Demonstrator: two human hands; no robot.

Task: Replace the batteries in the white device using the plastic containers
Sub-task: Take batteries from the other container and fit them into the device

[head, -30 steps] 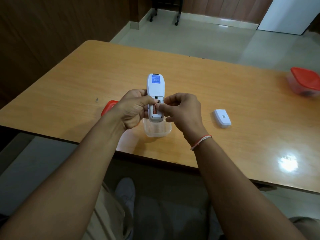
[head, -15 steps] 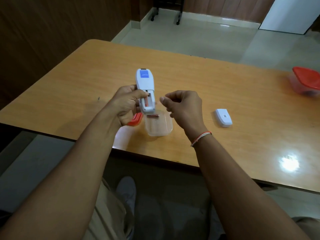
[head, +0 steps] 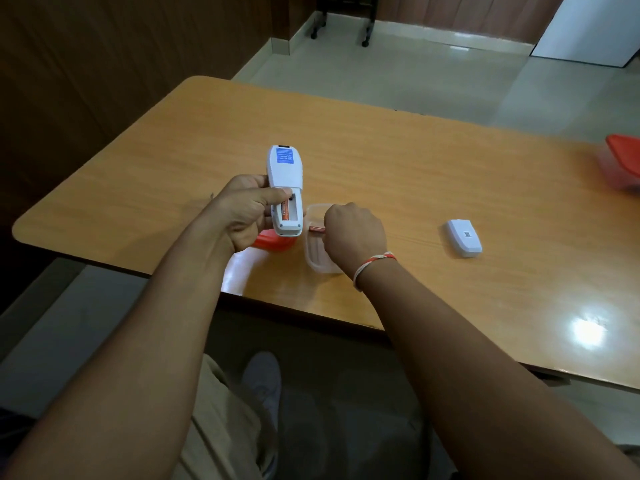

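Now the left hand [head: 244,211] grips the white device [head: 285,190] above the wooden table [head: 415,174], back side up, its battery bay uncovered with one orange battery [head: 284,214] seated along the left slot and the right slot bare. Just beside it, the right hand [head: 355,233] is curled over the clear plastic container [head: 313,252] and pinches a second battery [head: 317,229] at the fingertips. A red lid [head: 273,241] lies under the device, the white battery cover [head: 463,237] rests well apart to the right, and another red-lidded container [head: 623,164] sits at the far right edge.
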